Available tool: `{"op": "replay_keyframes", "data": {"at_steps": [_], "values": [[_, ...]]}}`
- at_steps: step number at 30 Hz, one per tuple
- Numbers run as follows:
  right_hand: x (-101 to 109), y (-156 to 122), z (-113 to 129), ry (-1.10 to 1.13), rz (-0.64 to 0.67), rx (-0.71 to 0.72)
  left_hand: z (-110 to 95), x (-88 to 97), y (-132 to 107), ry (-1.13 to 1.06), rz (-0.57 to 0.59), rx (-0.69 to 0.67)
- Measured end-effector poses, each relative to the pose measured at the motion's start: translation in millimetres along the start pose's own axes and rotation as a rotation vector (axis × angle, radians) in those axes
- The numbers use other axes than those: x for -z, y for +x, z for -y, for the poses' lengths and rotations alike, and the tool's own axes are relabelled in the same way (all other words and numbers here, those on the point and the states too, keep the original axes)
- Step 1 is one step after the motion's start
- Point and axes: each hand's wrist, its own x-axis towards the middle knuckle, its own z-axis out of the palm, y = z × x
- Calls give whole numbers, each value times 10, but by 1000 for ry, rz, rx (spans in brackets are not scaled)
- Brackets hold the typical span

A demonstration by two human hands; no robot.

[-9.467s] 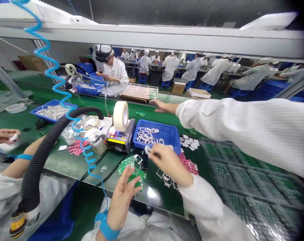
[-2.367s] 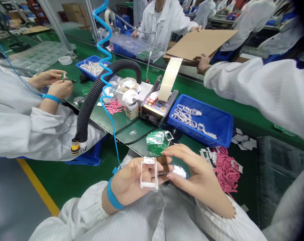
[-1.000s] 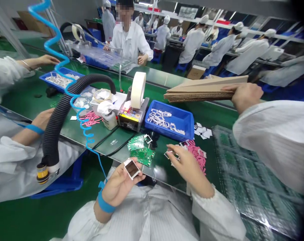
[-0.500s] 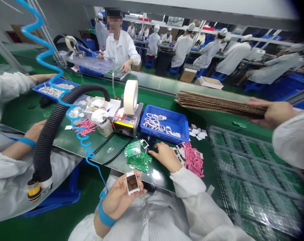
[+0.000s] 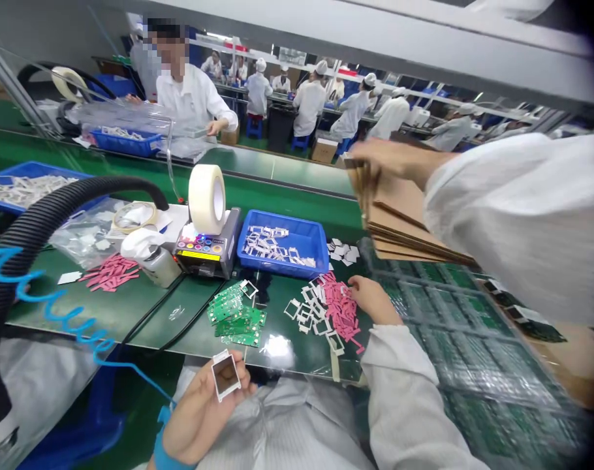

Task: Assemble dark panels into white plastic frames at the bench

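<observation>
A small display in a white frame (image 5: 226, 376) with a dark face lies in my left hand (image 5: 194, 408), held by bent fingers above my lap. My left wrist wears a blue band. At the right edge of a heap of pink strips (image 5: 341, 307) is my right hand (image 5: 375, 301); its fingers are bent together, and what they pinch, if anything, is hidden. Loose white frames (image 5: 307, 316) lie just left of the pink heap. Green circuit boards (image 5: 235, 316) are stacked on the table between my hands, with one white frame (image 5: 249, 288) on their corner.
A blue bin (image 5: 283, 264) of white frames stands behind, with white pads (image 5: 343, 252) beside it. Left are a tape dispenser (image 5: 206, 251), a bottle (image 5: 157, 264) and a black hose (image 5: 76, 202). At right, another person's arm (image 5: 517, 215) holds cardboard sheets (image 5: 405, 209) over clear trays (image 5: 453, 313).
My right hand has moved from beside the circuit boards rightward to the pink heap. My left hand keeps the framed display. The other person's cardboard has shifted and fanned out; my view has turned right.
</observation>
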Motion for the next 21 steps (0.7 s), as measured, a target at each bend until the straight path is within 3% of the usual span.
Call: {"op": "replay_keyframes", "data": {"at_steps": [3,7,13,17,21], "values": [[-98,221,-5,52,1,-17,26,-28,19,-6,0,17],[-196,478,191,140,-39,-5,39,-50,15,-9,-28,13],[-145,633,292,330,-93,37,35,-79,-3,-39,-57,-29],[5,471,241,535,-178,96,30,-66,12,-64,-41,-38],[238,-39,264,782,-264,189,40,-69,65,-85,-3,-27]]}}
